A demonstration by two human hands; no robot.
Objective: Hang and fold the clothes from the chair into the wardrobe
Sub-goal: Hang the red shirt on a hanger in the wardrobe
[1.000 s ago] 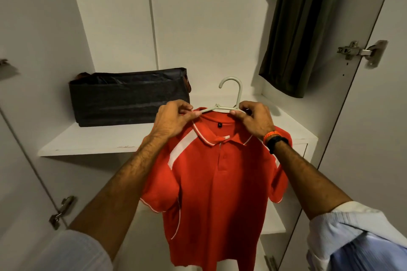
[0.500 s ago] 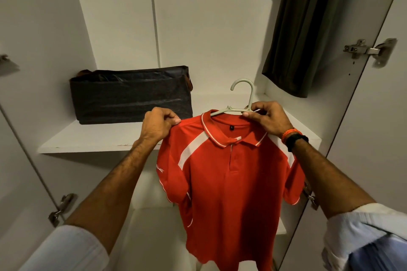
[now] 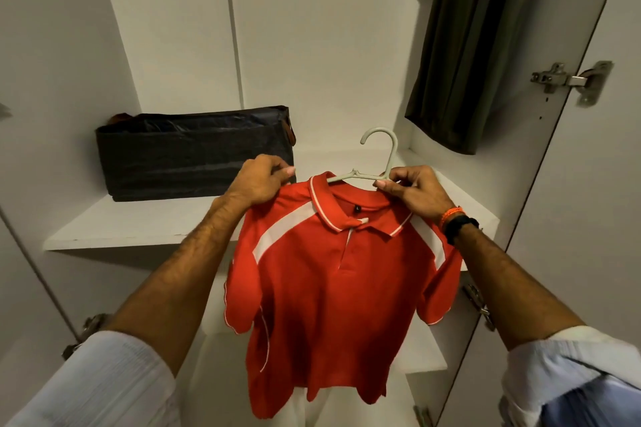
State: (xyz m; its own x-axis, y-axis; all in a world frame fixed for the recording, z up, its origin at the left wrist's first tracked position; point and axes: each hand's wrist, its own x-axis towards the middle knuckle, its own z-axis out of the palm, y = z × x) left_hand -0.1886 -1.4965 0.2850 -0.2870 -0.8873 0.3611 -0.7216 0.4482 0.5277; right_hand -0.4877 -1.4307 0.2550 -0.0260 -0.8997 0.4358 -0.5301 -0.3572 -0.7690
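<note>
Hanging from a pale hanger (image 3: 376,163), one red polo shirt (image 3: 333,288) was held before the wardrobe shelf (image 3: 138,225). Left hand (image 3: 258,180) grip closed on the shirt's shoulder; right hand (image 3: 414,189) grip pinched the hanger bar. Dark storage box (image 3: 194,152) sat at the shelf's back left; dark garment (image 3: 464,45) hung above its right edge.

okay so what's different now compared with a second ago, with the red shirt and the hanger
The left hand slid from the collar out to the shoulder of the red polo shirt and grips it there, pulling the fabric over the pale hanger. The shirt now sits more squarely spread. The right hand still pinches the hanger at the collar. The dark storage box on the shelf and the hanging olive garment have not moved.
</note>
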